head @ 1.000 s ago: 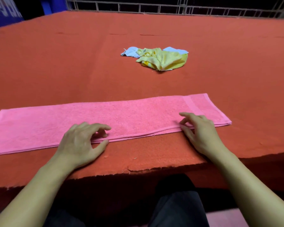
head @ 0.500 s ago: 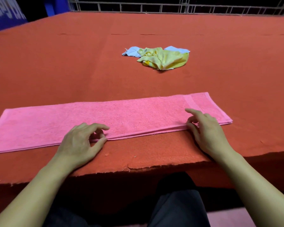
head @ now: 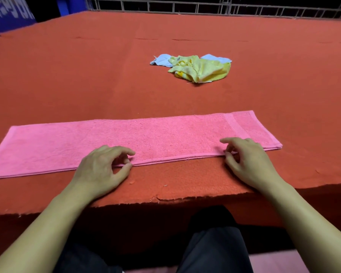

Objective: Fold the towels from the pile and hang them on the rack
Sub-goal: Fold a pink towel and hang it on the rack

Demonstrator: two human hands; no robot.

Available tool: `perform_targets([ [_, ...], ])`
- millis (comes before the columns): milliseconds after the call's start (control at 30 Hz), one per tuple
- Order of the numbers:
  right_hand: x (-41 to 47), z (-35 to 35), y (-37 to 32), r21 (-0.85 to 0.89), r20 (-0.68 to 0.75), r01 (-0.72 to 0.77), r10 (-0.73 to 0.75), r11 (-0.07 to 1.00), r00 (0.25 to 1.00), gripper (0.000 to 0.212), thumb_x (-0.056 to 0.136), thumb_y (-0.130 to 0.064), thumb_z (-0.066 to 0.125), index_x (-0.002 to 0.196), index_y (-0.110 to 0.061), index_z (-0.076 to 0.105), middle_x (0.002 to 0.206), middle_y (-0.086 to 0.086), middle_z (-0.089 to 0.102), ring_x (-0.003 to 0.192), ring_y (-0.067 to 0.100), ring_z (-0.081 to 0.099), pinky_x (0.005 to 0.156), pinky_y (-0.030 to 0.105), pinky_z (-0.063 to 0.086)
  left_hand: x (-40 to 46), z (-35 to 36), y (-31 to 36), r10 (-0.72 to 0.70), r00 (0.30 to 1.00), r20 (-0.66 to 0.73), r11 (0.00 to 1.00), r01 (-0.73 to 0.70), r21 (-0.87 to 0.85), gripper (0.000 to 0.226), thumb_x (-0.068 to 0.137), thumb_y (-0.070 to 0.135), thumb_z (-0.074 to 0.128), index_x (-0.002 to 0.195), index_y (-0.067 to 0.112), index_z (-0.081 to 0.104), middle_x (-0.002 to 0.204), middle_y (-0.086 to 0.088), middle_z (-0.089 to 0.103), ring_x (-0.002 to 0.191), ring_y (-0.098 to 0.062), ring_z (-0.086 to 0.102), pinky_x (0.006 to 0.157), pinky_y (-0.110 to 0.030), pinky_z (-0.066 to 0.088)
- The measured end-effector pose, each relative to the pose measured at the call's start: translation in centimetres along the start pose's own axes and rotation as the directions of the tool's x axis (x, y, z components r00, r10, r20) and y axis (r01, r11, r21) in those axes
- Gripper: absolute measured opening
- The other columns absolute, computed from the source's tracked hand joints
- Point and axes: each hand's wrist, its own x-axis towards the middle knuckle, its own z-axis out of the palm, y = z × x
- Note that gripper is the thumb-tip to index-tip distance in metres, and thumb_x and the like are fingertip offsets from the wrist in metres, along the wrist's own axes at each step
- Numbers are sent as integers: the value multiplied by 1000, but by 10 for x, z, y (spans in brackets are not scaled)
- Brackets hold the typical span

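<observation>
A pink towel (head: 150,138), folded into a long strip, lies flat across the near part of the red table (head: 87,75). My left hand (head: 100,170) sits at the strip's near edge left of centre, thumb and curled fingers pinching the hem. Near the right end, my right hand (head: 246,160) pinches the same near edge between thumb and forefinger. The pile, a crumpled yellow towel (head: 203,69) on a light blue towel (head: 162,60), lies further back at the table's middle. A metal rack (head: 185,5) runs along the far edge.
The table's ragged front edge (head: 165,200) is just below my hands, with my dark trousers (head: 213,243) under it. A blue object (head: 6,14) stands at the far left corner.
My right hand slid a little to the right along the towel's near edge and its fingers curled onto the hem. My left hand stayed put, its thumb closing toward the fingers.
</observation>
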Motion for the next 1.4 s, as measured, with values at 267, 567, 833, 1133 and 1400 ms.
perform_targets([
  [267,35,25,-87,139,98,236,-251,962,963,34,85,-26,56,118,-30,64,95,-20,63,92,10,51,85,43,45,-32,-38,-39,-76,988,-137,997,79,12,30,82,41,52,107,33,66,93,33,59,85,-8,55,75,-35,51],
  [567,90,101,-227,389,173,405,-497,828,850,32,89,-17,60,119,-30,63,99,-19,63,89,7,51,78,24,41,-67,-113,-142,-475,821,-317,870,492,-29,26,88,14,67,103,35,64,82,18,64,71,-7,57,74,-28,44],
  [833,181,181,-276,270,149,298,-346,915,926,35,89,-16,64,123,-22,62,116,0,62,103,24,55,94,31,38,-18,-122,-242,-652,699,-294,756,626,-190,34,89,20,64,123,22,60,101,3,71,85,-21,65,89,-34,50],
  [1133,222,201,-273,-5,291,183,-174,983,941,36,92,-38,61,127,-32,55,125,-4,62,118,29,51,94,43,44,9,-110,-280,-526,839,-140,851,522,-67,35,89,25,69,123,25,59,102,14,72,109,-20,62,97,-35,45],
  [1400,223,188,-276,48,295,190,-195,981,935,35,87,-28,66,121,-32,58,101,-10,71,107,25,63,88,39,47,2,-120,-266,-533,806,-256,843,480,-243,40,84,11,73,115,31,59,86,18,69,85,-5,62,84,-22,45],
])
